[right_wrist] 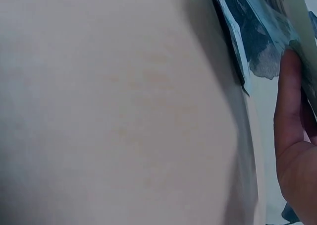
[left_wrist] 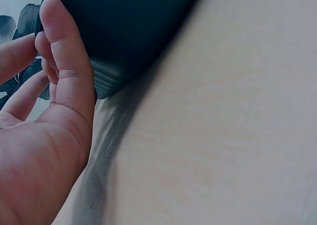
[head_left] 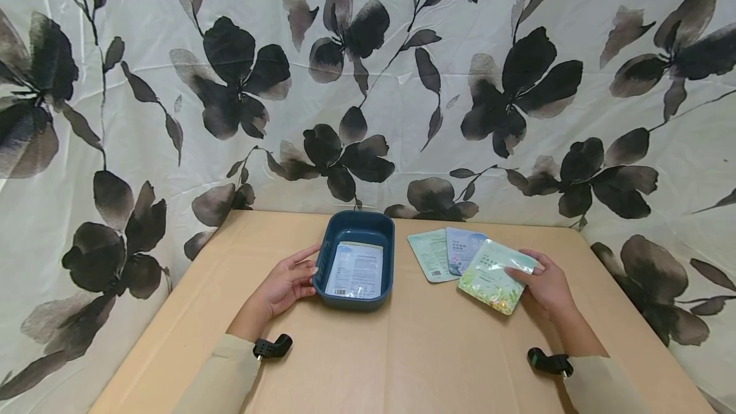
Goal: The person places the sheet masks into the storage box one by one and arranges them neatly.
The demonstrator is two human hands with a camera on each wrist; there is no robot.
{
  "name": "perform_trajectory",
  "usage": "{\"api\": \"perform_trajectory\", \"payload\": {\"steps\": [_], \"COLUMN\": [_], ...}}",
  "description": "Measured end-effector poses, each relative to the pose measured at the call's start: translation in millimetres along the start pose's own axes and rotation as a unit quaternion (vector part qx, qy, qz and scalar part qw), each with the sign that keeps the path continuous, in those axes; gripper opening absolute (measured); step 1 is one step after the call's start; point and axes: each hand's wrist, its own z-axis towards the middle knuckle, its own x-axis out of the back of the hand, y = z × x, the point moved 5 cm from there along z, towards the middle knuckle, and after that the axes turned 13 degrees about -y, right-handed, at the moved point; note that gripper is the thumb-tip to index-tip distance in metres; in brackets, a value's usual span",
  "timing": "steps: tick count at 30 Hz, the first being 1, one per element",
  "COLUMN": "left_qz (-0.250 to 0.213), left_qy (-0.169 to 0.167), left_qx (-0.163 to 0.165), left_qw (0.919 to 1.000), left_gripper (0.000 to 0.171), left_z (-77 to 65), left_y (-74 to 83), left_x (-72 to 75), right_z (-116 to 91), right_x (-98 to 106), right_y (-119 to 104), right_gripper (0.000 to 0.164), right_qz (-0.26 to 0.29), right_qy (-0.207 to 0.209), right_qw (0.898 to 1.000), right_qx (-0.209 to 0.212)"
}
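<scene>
A dark blue plastic basin (head_left: 393, 254) stands on the table, with a pale blue and white sachet (head_left: 354, 270) lying flat inside it. My left hand (head_left: 291, 283) touches the basin's left wall with relaxed fingers; the left wrist view shows a fingertip (left_wrist: 52, 7) up at the rim. On the right, my right hand (head_left: 546, 283) pinches a glossy green sachet (head_left: 489, 276) with yellow flowers by its right side, thumb on top. That sachet is tilted and partly covers a blue sachet (head_left: 462, 245). Beside the blue one lies another pale green sachet (head_left: 430, 254), overlapped at its edge.
The tan table (head_left: 425, 363) runs back to a white curtain (head_left: 414, 101) printed with dark flowers. Each wrist carries a black band device, the left one (head_left: 273, 346) and the right one (head_left: 549, 361). Beige sleeves cover both forearms.
</scene>
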Motion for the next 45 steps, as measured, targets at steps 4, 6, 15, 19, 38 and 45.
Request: {"api": "perform_trajectory", "payload": {"steps": [4, 6, 15, 19, 38, 45], "left_qz": [0.001, 0.001, -0.001, 0.0, -0.003, -0.003], "left_qy": [0.0, -0.002, -0.002, 0.0, -0.004, -0.002], "left_qx": [0.0, -0.001, -0.002, -0.001, 0.002, 0.003], "left_qw": [1.0, 1.0, 1.0, 1.0, 1.0, 1.0], "left_gripper": [0.065, 0.065, 0.064, 0.064, 0.065, 0.065], "left_z": [-0.3, -0.4, -0.3, 0.4, 1.3, 1.3], "left_y": [-0.4, -0.6, -1.4, -1.3, -2.3, -2.8], "left_x": [0.6, 0.8, 1.9, 2.3, 2.8, 3.3], "right_z": [-4, -5, -12, -15, -24, -22], "right_x": [-6, -10, -28, -34, -72, -85], "right_y": [-3, -4, -10, -12, -31, -36], "right_gripper": [0.087, 0.086, 0.083, 0.083, 0.079, 0.077], "right_qz": [0.017, 0.026, 0.039, 0.028, 0.046, 0.065], "right_qy": [-0.014, -0.021, -0.051, -0.053, -0.108, -0.121], "right_qw": [1.0, 0.999, 0.998, 0.998, 0.991, 0.988], "right_qx": [0.006, 0.009, 0.027, 0.027, 0.058, 0.073]}}
